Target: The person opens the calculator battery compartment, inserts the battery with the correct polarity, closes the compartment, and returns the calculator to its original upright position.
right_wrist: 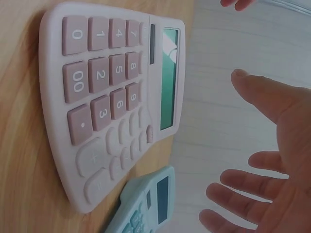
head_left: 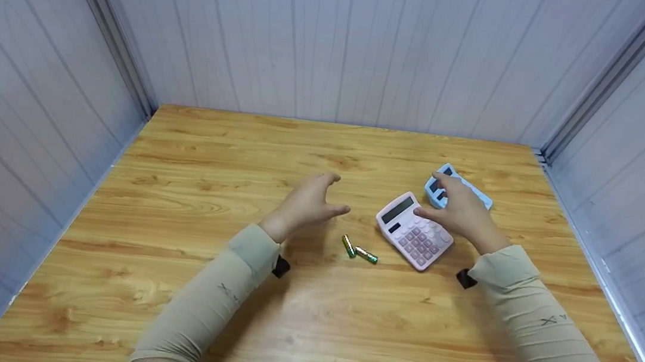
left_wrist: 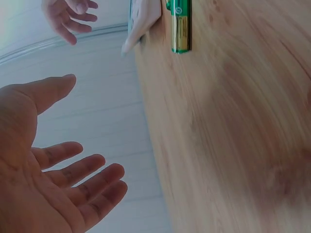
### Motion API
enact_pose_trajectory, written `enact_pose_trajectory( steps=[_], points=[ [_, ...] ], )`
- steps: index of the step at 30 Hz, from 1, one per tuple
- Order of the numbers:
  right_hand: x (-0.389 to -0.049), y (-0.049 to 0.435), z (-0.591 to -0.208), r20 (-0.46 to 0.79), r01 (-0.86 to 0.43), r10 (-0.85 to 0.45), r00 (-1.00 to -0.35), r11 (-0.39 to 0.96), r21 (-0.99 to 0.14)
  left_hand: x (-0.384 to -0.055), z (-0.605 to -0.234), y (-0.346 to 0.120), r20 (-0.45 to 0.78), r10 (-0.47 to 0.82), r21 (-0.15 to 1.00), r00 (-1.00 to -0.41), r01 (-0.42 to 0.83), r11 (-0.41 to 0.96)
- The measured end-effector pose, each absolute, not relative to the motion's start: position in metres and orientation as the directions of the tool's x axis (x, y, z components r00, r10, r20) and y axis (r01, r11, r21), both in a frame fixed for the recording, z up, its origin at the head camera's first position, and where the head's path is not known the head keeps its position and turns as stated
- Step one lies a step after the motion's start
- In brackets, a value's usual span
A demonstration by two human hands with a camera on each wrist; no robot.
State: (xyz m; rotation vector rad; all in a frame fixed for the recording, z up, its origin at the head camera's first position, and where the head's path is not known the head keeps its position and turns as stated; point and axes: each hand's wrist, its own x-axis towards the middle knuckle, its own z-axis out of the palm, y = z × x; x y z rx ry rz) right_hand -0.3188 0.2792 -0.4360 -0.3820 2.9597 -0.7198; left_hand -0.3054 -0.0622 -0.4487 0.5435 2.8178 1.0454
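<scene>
A pink calculator [head_left: 415,231] lies face up on the wooden table, its keys and display large in the right wrist view. Behind it to the right is a blue calculator [head_left: 479,196], partly covered by my right hand [head_left: 463,211]. That hand hovers over the two calculators, thumb and fingers spread, holding nothing. Two green and gold batteries, one battery [head_left: 348,246] touching or nearly touching the other battery [head_left: 367,255], lie left of the pink calculator. My left hand [head_left: 309,203] is above the table, left of the batteries, with fingers apart and nothing in it.
The wooden table [head_left: 207,193] meets a pale panelled wall [head_left: 325,43] at the back. Similar panels stand at left and right. Both forearms wear beige sleeves, with a small dark device under each wrist.
</scene>
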Motion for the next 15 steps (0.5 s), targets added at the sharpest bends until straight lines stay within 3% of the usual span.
enact_pose_trajectory(
  steps=[15],
  points=[
    [-0.328,0.282,-0.456,-0.091,-0.096,-0.195,-0.977,0.772,-0.628,-0.311,-0.465,-0.027,-0.079,0.3,0.831,-0.951,0.104,0.547]
  ],
)
